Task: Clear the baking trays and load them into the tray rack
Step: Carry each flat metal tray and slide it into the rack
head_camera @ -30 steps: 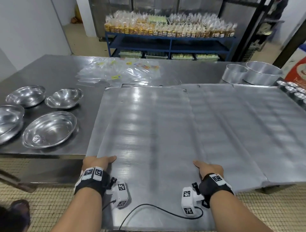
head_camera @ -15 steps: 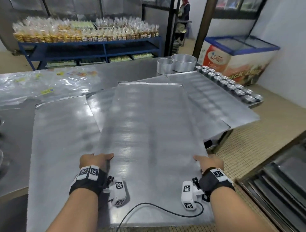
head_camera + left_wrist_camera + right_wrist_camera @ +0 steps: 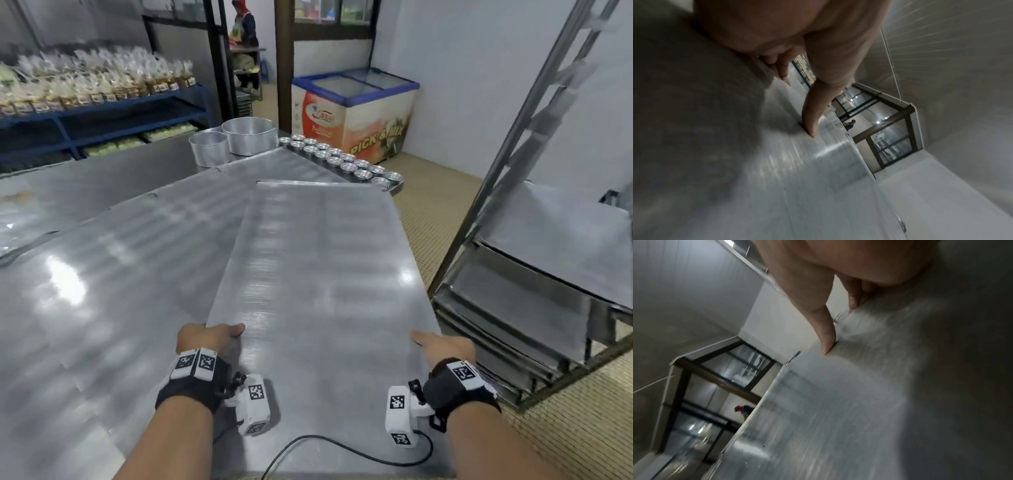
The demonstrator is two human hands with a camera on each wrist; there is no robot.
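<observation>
I hold a baking tray (image 3: 318, 274) out in front of me, my left hand (image 3: 205, 337) on its near left edge and my right hand (image 3: 445, 344) on its near right edge. Left of it and below lies the table (image 3: 85, 274), with another tray (image 3: 274, 164) beyond. Behind that stand two round pans (image 3: 236, 140), and a row of small cups (image 3: 342, 161) to their right. The tray rack (image 3: 534, 274) stands to my right, trays in its lower slots. A chest freezer (image 3: 356, 116) sits beyond the table's far end, a shelf of packed goods (image 3: 92, 92) at far left.
</observation>
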